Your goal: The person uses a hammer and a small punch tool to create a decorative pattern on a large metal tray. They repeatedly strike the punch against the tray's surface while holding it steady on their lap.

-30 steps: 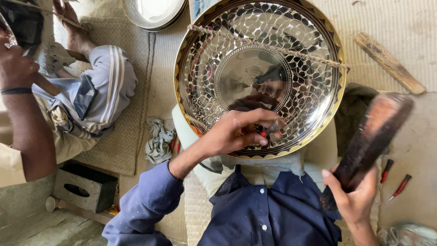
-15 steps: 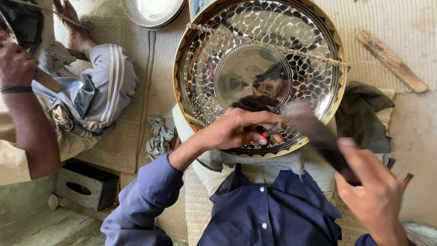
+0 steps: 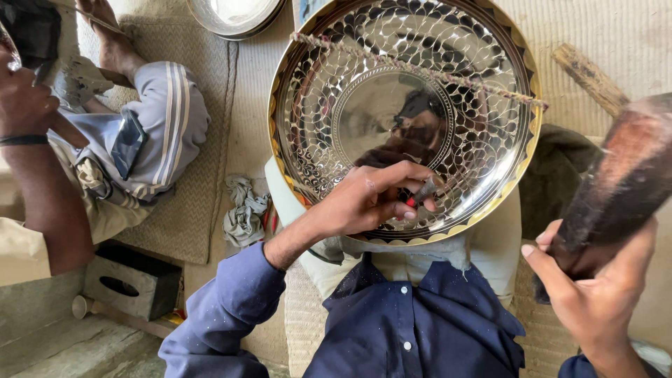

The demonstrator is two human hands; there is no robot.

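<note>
Nearest the camera, two hands are at work. The right hand (image 3: pixel 595 294) is raised at the right edge, its grip wrapped tight around one dark wooden mallet (image 3: pixel 619 185), well apart from the plate. The left hand (image 3: pixel 371 199) rests on the lower part of one large round metal plate (image 3: pixel 336 91), its grip pinched narrow around one small dark punch (image 3: pixel 424 190) whose tip touches the patterned surface. The plate leans on the person's lap, with one twisted cord (image 3: pixel 448 75) lying across its face. Beside it lies one crumpled rag (image 3: pixel 245 210) on a woven mat (image 3: pixel 196 217). Farther left, another person's hand (image 3: pixel 24 98) shows; one metal bowl (image 3: pixel 234 14) sits at the top.
</note>
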